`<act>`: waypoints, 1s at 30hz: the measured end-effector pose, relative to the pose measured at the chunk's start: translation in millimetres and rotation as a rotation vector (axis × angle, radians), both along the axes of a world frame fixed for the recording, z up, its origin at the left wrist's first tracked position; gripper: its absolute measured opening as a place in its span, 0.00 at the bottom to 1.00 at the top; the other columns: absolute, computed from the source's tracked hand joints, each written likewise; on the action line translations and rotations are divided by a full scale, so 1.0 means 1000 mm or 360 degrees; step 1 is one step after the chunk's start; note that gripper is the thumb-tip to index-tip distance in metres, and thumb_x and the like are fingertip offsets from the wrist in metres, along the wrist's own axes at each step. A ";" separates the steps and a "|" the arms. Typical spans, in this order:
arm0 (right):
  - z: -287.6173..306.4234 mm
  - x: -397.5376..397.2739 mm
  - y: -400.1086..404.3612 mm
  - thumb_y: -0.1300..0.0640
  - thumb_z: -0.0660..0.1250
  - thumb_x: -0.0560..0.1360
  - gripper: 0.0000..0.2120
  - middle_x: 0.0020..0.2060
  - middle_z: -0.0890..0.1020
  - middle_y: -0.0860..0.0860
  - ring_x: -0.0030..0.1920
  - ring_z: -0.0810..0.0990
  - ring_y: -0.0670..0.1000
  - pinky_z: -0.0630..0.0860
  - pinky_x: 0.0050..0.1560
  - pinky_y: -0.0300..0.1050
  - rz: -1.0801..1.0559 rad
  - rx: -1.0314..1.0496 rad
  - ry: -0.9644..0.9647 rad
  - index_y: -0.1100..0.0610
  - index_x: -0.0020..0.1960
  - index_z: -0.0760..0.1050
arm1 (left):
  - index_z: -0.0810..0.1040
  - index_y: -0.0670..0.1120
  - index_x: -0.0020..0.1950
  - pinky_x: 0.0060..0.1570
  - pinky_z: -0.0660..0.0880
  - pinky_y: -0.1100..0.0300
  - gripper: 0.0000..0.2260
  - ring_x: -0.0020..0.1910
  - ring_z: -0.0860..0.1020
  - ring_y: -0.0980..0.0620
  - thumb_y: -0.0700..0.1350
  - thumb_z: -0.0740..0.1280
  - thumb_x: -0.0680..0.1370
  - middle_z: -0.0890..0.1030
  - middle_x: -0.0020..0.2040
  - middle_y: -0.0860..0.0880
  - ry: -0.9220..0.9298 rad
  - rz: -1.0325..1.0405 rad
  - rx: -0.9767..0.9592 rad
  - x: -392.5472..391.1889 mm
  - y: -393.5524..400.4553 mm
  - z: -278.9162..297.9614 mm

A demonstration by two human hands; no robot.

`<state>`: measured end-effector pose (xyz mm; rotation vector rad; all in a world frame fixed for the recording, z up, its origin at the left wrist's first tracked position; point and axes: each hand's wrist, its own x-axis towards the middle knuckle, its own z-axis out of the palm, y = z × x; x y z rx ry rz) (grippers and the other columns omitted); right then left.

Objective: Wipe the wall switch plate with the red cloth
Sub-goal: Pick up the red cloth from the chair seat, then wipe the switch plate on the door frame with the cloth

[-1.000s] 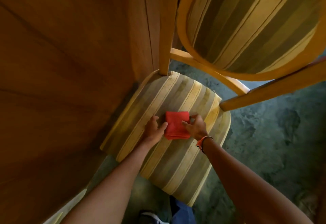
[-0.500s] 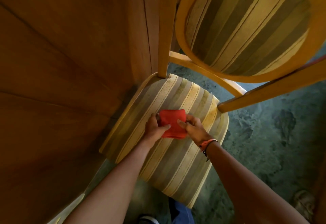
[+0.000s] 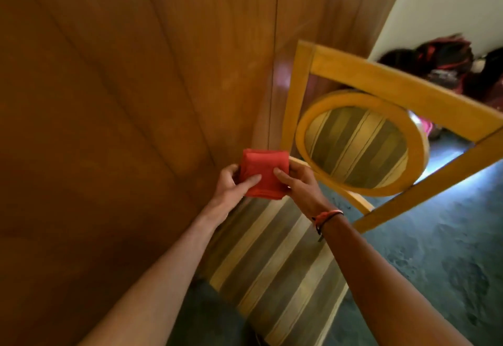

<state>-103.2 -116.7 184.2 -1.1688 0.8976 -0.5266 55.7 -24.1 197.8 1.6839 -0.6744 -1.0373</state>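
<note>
Your left hand [image 3: 231, 182] and right hand [image 3: 295, 179] pinch the folded red cloth [image 3: 262, 173] above the chair seat [image 3: 272, 264]; soft, light, it flops unless gripped by its folded edges; no switch plate visible

We can't find the wall switch plate anywhere. Red cloth [image 3: 263, 173]: underside hidden by both hands' fingers. Chair [image 3: 275, 258] seat cut off at bottom edge, legs unseen. Bags [image 3: 446, 60] by far wall blurred, can't tell what's what.
</note>
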 end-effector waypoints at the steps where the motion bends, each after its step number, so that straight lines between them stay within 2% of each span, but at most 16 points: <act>1: 0.019 0.005 0.000 0.61 0.67 0.82 0.17 0.63 0.84 0.62 0.63 0.84 0.61 0.81 0.65 0.62 0.0041 -0.0046 -0.0037 0.63 0.70 0.76 | 0.77 0.47 0.58 0.37 0.76 0.75 0.15 0.48 0.78 0.60 0.46 0.76 0.74 0.80 0.51 0.54 -0.0018 0.0023 -0.0060 0.003 0.004 0.018; 5: 0.106 0.036 0.007 0.65 0.67 0.82 0.18 0.63 0.84 0.65 0.56 0.86 0.56 0.83 0.64 0.56 0.0166 -0.0194 -0.0280 0.66 0.71 0.75 | 0.75 0.49 0.62 0.42 0.79 0.71 0.17 0.51 0.81 0.60 0.43 0.74 0.75 0.82 0.54 0.54 -0.0114 0.0141 -0.0353 0.019 0.029 0.107; 10: 0.203 0.065 0.033 0.66 0.68 0.80 0.17 0.63 0.83 0.66 0.58 0.84 0.57 0.83 0.61 0.47 0.0271 -0.0396 -0.0491 0.67 0.69 0.76 | 0.77 0.50 0.58 0.44 0.81 0.68 0.14 0.49 0.83 0.59 0.40 0.74 0.75 0.83 0.53 0.55 -0.0347 0.0203 -0.0628 0.036 0.070 0.208; 13: 0.262 0.081 0.059 0.68 0.68 0.80 0.18 0.63 0.82 0.68 0.60 0.83 0.59 0.82 0.61 0.48 0.0373 -0.0555 -0.0590 0.69 0.69 0.75 | 0.77 0.48 0.58 0.42 0.80 0.70 0.14 0.46 0.84 0.63 0.37 0.73 0.75 0.83 0.51 0.54 -0.0457 0.0270 -0.0763 0.043 0.106 0.265; 16: 0.315 0.099 0.093 0.69 0.68 0.80 0.18 0.64 0.82 0.69 0.61 0.82 0.60 0.80 0.65 0.56 0.0482 -0.0710 -0.0658 0.70 0.69 0.75 | 0.77 0.46 0.59 0.44 0.80 0.69 0.14 0.46 0.84 0.64 0.35 0.72 0.76 0.84 0.51 0.52 -0.0573 0.0352 -0.0869 0.049 0.152 0.314; 19: 0.360 0.120 0.136 0.67 0.69 0.80 0.17 0.63 0.83 0.67 0.64 0.83 0.63 0.79 0.68 0.59 0.0603 -0.0839 -0.0745 0.69 0.67 0.76 | 0.78 0.44 0.61 0.50 0.82 0.65 0.14 0.50 0.84 0.60 0.36 0.72 0.76 0.84 0.53 0.49 -0.0697 0.0492 -0.0962 0.055 0.205 0.354; 22: 0.394 0.141 0.178 0.66 0.71 0.79 0.16 0.61 0.84 0.65 0.63 0.84 0.62 0.80 0.67 0.60 0.0699 -0.0951 -0.0843 0.67 0.65 0.79 | 0.78 0.44 0.61 0.55 0.81 0.59 0.13 0.54 0.83 0.53 0.36 0.72 0.77 0.84 0.55 0.45 -0.0810 0.0642 -0.1012 0.061 0.253 0.384; 26: 0.435 0.177 0.252 0.64 0.72 0.78 0.14 0.59 0.86 0.62 0.57 0.86 0.54 0.82 0.64 0.57 0.0876 -0.1054 -0.1028 0.65 0.64 0.80 | 0.79 0.45 0.59 0.56 0.81 0.57 0.12 0.55 0.83 0.51 0.37 0.72 0.77 0.84 0.56 0.44 -0.0985 0.0891 -0.1086 0.073 0.334 0.421; 30: 0.460 0.204 0.315 0.63 0.73 0.78 0.16 0.58 0.87 0.61 0.57 0.87 0.55 0.83 0.61 0.53 0.1023 -0.1108 -0.1172 0.66 0.65 0.80 | 0.80 0.50 0.58 0.51 0.82 0.62 0.12 0.54 0.84 0.54 0.39 0.73 0.77 0.86 0.54 0.49 -0.1114 0.1074 -0.1111 0.083 0.400 0.440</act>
